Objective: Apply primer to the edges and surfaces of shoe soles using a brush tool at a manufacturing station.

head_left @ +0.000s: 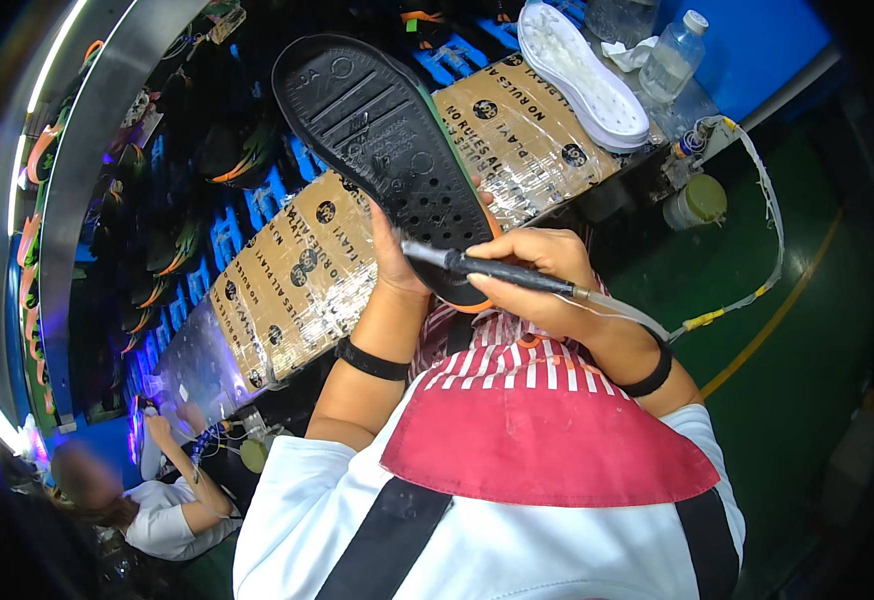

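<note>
My left hand (394,255) grips the heel end of a black rubber shoe sole (377,125) with a green and orange edge, holding it up with its tread facing me. My right hand (542,280) is closed around a black pen-shaped tool (492,268) with a metal tip that touches the sole's heel area. A pale hose (757,290) runs from the tool's back end off to the right. Both wrists wear black bands.
A cardboard-covered bench wrapped in clear film (317,265) lies under the sole. A white sole (582,75), a clear plastic bottle (672,55) and a small lidded pot (697,200) sit at the right. A conveyor with dark shoes (187,180) runs left. Another person (147,500) works at lower left.
</note>
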The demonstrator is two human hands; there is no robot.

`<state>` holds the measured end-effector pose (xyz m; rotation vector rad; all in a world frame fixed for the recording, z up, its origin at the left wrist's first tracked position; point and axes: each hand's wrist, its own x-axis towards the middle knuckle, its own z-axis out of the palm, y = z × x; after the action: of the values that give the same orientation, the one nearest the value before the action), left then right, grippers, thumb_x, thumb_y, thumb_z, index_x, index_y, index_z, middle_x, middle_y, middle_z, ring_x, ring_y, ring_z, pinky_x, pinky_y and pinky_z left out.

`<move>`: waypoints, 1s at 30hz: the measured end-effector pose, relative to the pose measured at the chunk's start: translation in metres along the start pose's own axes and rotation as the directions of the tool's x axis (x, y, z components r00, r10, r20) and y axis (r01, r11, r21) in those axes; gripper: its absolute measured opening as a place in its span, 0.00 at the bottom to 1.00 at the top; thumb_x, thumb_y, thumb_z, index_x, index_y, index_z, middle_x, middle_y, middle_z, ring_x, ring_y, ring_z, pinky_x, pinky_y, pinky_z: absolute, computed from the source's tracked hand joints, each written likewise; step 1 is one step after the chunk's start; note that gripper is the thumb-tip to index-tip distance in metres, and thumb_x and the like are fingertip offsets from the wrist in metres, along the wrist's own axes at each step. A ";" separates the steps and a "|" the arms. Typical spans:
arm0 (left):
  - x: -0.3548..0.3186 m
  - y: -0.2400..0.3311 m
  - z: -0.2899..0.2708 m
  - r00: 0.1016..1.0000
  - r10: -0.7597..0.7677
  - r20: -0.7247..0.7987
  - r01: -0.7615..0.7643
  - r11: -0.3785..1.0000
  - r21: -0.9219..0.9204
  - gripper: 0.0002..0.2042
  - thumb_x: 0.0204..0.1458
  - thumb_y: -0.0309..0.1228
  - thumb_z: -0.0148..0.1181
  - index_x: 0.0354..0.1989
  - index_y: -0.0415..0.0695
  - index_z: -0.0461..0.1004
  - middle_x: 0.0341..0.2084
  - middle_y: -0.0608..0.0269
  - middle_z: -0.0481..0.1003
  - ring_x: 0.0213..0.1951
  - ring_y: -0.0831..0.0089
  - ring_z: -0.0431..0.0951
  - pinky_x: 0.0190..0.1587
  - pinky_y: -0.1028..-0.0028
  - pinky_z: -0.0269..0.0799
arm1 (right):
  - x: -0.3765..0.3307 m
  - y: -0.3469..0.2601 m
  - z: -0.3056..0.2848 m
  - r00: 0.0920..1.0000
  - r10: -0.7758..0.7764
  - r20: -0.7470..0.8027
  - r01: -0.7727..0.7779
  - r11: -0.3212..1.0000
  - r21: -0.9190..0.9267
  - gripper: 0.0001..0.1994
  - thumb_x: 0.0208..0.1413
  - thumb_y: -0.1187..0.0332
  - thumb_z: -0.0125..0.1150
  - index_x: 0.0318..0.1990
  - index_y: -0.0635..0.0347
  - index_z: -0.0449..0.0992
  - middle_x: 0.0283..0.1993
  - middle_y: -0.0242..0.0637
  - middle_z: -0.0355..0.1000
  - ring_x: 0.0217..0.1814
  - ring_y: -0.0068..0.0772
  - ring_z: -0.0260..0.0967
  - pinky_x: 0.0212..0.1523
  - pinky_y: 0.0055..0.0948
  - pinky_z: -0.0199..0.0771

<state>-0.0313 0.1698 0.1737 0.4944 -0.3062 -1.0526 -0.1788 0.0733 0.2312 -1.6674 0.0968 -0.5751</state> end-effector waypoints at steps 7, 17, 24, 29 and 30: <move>0.005 0.013 0.001 0.997 0.065 0.040 -0.063 0.997 -0.044 0.42 0.48 0.66 0.40 0.58 0.37 0.59 0.48 0.42 0.67 0.48 0.47 0.70 0.46 0.51 0.71 | -0.002 -0.002 -0.008 0.982 0.190 0.004 -0.189 0.972 0.141 0.11 0.47 0.77 0.63 0.39 0.70 0.76 0.33 0.39 0.77 0.33 0.17 0.72 0.33 0.17 0.72; 0.006 0.033 -0.003 0.986 0.099 0.137 -0.115 0.987 0.112 0.46 0.43 0.71 0.42 0.58 0.40 0.59 0.49 0.46 0.67 0.52 0.48 0.67 0.49 0.54 0.70 | 0.002 -0.009 -0.011 0.947 0.059 0.316 -0.104 0.986 0.128 0.09 0.44 0.77 0.65 0.36 0.66 0.78 0.29 0.38 0.76 0.27 0.21 0.73 0.27 0.18 0.70; 0.005 0.043 -0.005 0.971 0.014 0.239 -0.044 0.992 0.120 0.47 0.42 0.70 0.45 0.59 0.39 0.58 0.50 0.42 0.66 0.51 0.47 0.67 0.49 0.55 0.70 | 0.003 0.005 -0.009 0.940 -0.213 0.266 0.237 0.970 -0.060 0.10 0.40 0.75 0.66 0.34 0.64 0.78 0.23 0.39 0.73 0.23 0.31 0.70 0.24 0.25 0.66; 0.004 0.047 -0.004 0.982 -0.031 0.185 -0.003 0.983 0.182 0.48 0.42 0.69 0.47 0.59 0.35 0.56 0.50 0.39 0.65 0.51 0.47 0.68 0.48 0.54 0.71 | 0.002 0.000 -0.012 0.982 -0.150 0.118 0.162 0.982 -0.098 0.11 0.39 0.76 0.67 0.34 0.65 0.78 0.23 0.38 0.73 0.22 0.31 0.70 0.25 0.25 0.66; 0.005 0.049 -0.002 0.983 -0.034 0.182 0.000 0.984 0.181 0.48 0.42 0.69 0.47 0.59 0.35 0.56 0.50 0.39 0.65 0.51 0.47 0.68 0.48 0.54 0.71 | 0.002 0.007 -0.011 0.974 -0.183 0.131 0.197 0.974 -0.109 0.11 0.39 0.76 0.67 0.34 0.65 0.78 0.23 0.38 0.73 0.23 0.31 0.70 0.25 0.25 0.67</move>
<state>0.0082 0.1857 0.1974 0.5627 -0.5665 -1.0950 -0.1795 0.0616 0.2259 -1.8387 -0.1193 -0.6210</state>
